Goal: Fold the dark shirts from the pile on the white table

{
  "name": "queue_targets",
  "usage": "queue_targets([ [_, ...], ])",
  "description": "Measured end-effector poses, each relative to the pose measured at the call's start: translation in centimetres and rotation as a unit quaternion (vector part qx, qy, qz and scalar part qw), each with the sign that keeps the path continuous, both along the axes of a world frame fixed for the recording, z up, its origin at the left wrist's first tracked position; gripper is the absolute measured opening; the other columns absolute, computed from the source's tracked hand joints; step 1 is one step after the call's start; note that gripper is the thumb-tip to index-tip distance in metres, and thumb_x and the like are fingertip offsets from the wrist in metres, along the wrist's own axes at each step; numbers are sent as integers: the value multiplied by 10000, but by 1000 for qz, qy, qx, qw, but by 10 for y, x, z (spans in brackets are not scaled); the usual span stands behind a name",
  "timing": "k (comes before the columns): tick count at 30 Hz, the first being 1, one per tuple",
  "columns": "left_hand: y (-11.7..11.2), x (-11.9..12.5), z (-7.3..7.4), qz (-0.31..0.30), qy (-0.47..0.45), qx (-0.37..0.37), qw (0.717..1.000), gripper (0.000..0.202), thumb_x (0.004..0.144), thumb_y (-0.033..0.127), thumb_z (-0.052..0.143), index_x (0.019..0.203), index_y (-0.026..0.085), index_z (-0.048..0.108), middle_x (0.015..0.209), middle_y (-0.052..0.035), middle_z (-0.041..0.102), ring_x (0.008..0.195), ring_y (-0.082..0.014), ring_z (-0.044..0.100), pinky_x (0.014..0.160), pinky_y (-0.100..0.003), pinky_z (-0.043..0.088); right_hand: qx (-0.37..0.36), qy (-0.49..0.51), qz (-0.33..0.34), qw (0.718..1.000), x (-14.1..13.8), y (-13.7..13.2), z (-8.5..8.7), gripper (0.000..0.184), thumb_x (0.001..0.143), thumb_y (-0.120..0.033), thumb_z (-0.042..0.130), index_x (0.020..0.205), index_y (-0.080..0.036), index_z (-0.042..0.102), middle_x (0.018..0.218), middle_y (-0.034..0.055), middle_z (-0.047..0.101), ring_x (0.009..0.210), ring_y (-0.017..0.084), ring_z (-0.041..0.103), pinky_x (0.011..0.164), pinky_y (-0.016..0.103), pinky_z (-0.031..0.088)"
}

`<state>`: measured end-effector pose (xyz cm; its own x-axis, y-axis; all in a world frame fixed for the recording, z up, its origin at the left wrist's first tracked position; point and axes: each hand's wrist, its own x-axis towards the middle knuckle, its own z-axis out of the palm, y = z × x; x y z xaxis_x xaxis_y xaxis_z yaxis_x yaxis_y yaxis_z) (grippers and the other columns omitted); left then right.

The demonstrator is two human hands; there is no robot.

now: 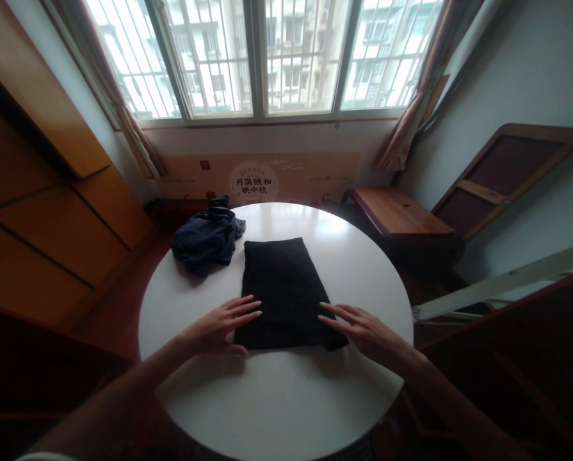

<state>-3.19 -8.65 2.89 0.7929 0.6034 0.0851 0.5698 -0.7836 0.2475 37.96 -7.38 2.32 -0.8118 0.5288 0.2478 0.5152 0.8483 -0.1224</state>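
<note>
A black garment point(286, 291) lies folded into a flat rectangle in the middle of the round white table point(276, 397). My left hand point(221, 326) rests at its near left edge, fingers stretched out and apart, the fingertips touching the cloth. My right hand point(363, 326) lies at the near right edge, also open with spread fingers on the fabric. Neither hand grips anything.
A crumpled dark blue garment point(207, 237) sits at the table's far left. A wooden bench point(396, 214) stands to the right behind the table, a wooden cabinet point(41, 192) on the left, and a barred window point(262, 57) ahead.
</note>
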Motion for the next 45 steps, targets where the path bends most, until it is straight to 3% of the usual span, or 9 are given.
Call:
queue_targets([
  [6, 3, -10, 8, -49, 11, 48, 998, 581, 932, 170, 529, 1496, 220, 400, 1539, -114, 388, 1437, -280, 337, 1168, -443, 349, 69, -8, 55, 996, -1, 17, -2, 610, 864, 33, 430, 1397, -244, 535, 1385, 81, 587, 1218, 230, 569, 981, 440, 513],
  [13, 35, -16, 22, -82, 56, 34, 994, 736, 887, -33, 442, 1485, 391, 375, 1541, -17, 395, 1426, -202, 366, 1182, -397, 292, 65, 3, 119, 991, -8, 29, 6, 576, 899, 9, 427, 1405, -252, 521, 1429, 76, 546, 1354, 207, 466, 1127, 472, 390],
  [23, 72, 4, 8, -125, 38, -50, 990, 517, 936, 103, 477, 1371, 373, 546, 1438, -3, 539, 1362, -190, 461, 1143, -378, 359, -17, -11, 152, 988, -6, 40, -1, 709, 782, 15, 458, 1451, -222, 461, 1472, 100, 493, 1402, 204, 393, 1164, 479, 310],
  [29, 44, 4, 3, -132, -89, -92, 983, 436, 979, 140, 394, 1354, 267, 576, 1419, -77, 552, 1373, -206, 451, 1165, -410, 336, -77, 59, 165, 981, -2, 28, -3, 621, 805, 5, 416, 1377, -215, 514, 1410, 101, 562, 1365, 192, 449, 1178, 498, 261],
  [32, 23, 5, 4, -75, -172, -164, 969, 356, 956, 253, 502, 1284, 213, 633, 1274, -124, 660, 1221, -252, 600, 1058, -383, 447, -149, 147, 136, 969, -2, 14, -6, 486, 881, -71, 434, 1331, -226, 532, 1310, 102, 640, 1245, 203, 574, 1152, 495, 313],
  [35, 18, 12, 2, 56, -312, -237, 918, 272, 885, 367, 624, 959, 134, 743, 845, -106, 746, 755, -219, 706, 684, -281, 544, -196, 293, 5, 936, -12, 14, -4, 267, 934, -242, 522, 1180, -217, 622, 1105, 100, 721, 1010, 230, 684, 947, 413, 517],
  [37, 28, 20, 0, 153, -429, -268, 849, 299, 814, 405, 705, 739, 116, 715, 633, -46, 675, 550, -148, 611, 526, -227, 472, -214, 400, -77, 888, -27, 27, 3, 231, 924, -375, 577, 1049, -200, 663, 943, 77, 731, 851, 226, 688, 754, 346, 560],
  [41, 65, 35, 5, 301, -563, -325, 697, 291, 671, 365, 833, 753, 118, 704, 645, -12, 670, 561, -124, 597, 511, -195, 463, -337, 548, -120, 756, -68, 75, 27, 349, 877, -482, 633, 1076, -196, 657, 893, 41, 716, 817, 208, 658, 708, 307, 540],
  [45, 92, 41, 11, 397, -564, -417, 592, 193, 728, 251, 803, 768, 98, 692, 680, -65, 710, 577, -157, 657, 552, -227, 531, -503, 535, -213, 644, -96, 119, 34, 336, 850, -413, 682, 1076, -164, 666, 803, 57, 722, 732, 196, 664, 629, 274, 535],
])
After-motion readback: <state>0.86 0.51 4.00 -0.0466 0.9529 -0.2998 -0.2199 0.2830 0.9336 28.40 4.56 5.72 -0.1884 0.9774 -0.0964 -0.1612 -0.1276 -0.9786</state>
